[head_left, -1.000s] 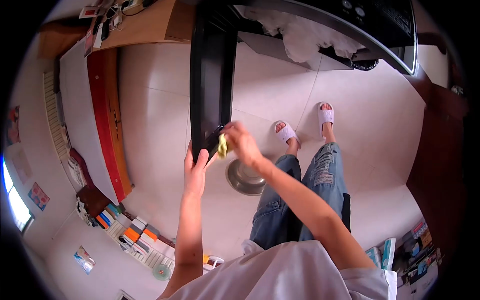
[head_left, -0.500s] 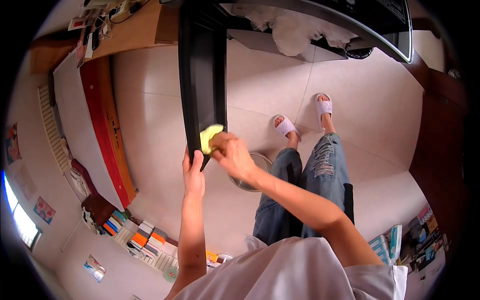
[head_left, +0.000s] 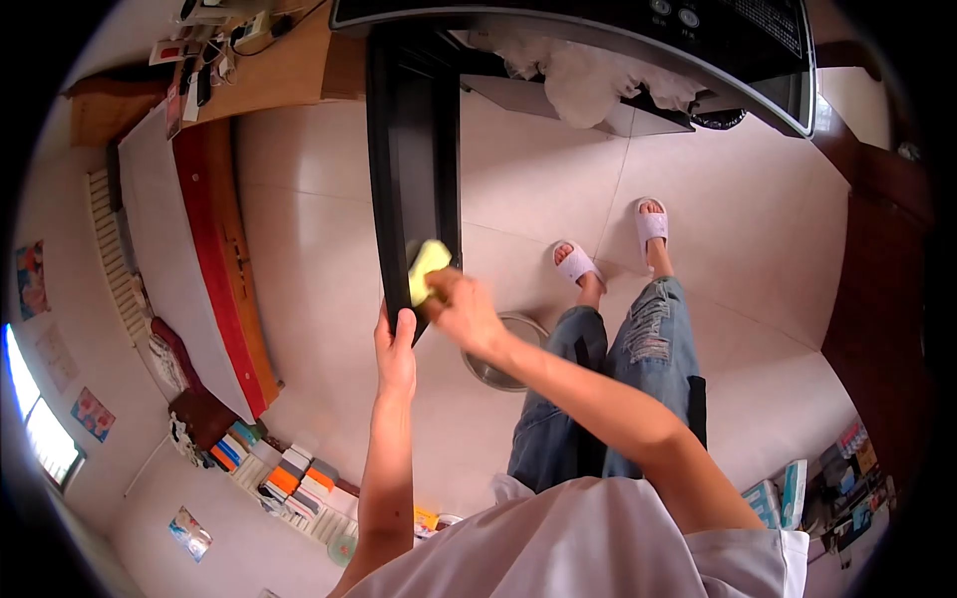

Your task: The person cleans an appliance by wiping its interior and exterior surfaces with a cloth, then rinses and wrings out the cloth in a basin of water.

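Right hand (head_left: 466,311): fingers bunched together and clamped on the yellow cloth (head_left: 429,269); the tips are blurred and partly hidden, so the exact pinch cannot be told.
Yellow cloth: held at the recessed inner face of the black panel (head_left: 419,184), near its lower end; it appears to touch, though how firmly cannot be judged.
Left hand (head_left: 395,354): between 6 and 7 o'clock from the cloth, clamped on the panel's lower end, the thumb laid on the near side and the other fingers mostly hidden behind.
Panel: stretched from the left hand toward 12 o'clock, its upper end meeting the black appliance (head_left: 588,25); how it is joined there cannot be made out.
Wiping stroke: best made, it is judged, lengthwise along the recess between 6 and 12 o'clock, with the cloth spread flat so that the face is covered by more than a bunched edge.
Corners and raised rims: best reached with a fingertip pressed through a fold of cloth, since they may be skipped by a flat pass.
Bracing: pressure is best matched by the left grip, so that the panel is not swung or strained at its upper end; the left thumb is best left out of the stroke's path.
Metal basin (head_left: 490,373): on the floor between 4 and 5 o'clock from the cloth, partly covered by the right forearm; its contents cannot be told.
White plastic bag (head_left: 578,88): between 1 and 2 o'clock, under the appliance's front edge, well apart from the cloth.
Slippers (head_left: 576,263): planted near 3 o'clock, clear of the panel.
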Action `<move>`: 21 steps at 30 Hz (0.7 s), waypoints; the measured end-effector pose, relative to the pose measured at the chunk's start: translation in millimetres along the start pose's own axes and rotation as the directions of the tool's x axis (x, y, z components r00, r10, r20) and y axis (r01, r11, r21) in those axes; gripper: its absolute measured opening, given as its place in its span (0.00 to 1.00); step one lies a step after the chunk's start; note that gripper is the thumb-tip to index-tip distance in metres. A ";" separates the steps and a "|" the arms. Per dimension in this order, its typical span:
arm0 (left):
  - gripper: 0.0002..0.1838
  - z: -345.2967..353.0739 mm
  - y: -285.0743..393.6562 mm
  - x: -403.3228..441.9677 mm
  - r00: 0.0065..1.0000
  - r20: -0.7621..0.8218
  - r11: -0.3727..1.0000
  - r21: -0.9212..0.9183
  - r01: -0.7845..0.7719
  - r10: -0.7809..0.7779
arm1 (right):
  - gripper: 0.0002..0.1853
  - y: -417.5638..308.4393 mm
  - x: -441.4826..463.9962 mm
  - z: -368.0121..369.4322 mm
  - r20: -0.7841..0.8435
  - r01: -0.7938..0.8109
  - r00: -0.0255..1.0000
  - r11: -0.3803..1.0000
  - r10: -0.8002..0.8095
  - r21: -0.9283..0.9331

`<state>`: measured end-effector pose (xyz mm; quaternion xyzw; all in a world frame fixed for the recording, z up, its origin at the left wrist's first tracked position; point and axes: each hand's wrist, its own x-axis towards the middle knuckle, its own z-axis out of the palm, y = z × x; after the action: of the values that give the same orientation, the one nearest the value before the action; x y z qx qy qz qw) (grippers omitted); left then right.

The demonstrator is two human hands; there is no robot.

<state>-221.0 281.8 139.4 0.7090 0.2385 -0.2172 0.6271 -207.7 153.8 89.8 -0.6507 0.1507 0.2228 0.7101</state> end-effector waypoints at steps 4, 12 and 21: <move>0.26 9.9 13.5 -1.3 0.999 -0.003 0.987 0.156 -0.033 0.034 | 0.15 -9.3 12.6 -4.3 -0.037 0.020 0.999 0.953 -0.009 0.304; 0.30 35.6 22.0 -8.1 0.992 0.088 0.944 0.310 -0.113 0.090 | 0.19 -86.2 173.3 -68.3 -0.488 0.499 0.711 0.852 -0.506 -0.158; 0.28 52.2 20.8 -11.5 0.987 0.069 0.931 0.328 -0.159 0.145 | 0.17 -0.1 221.8 -92.7 -0.389 0.259 0.678 0.698 -0.623 -0.668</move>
<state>-217.8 227.2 156.5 0.8159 0.1292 -0.2206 0.5186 -10.9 88.6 -31.9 -0.8806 0.1203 -0.1448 0.4348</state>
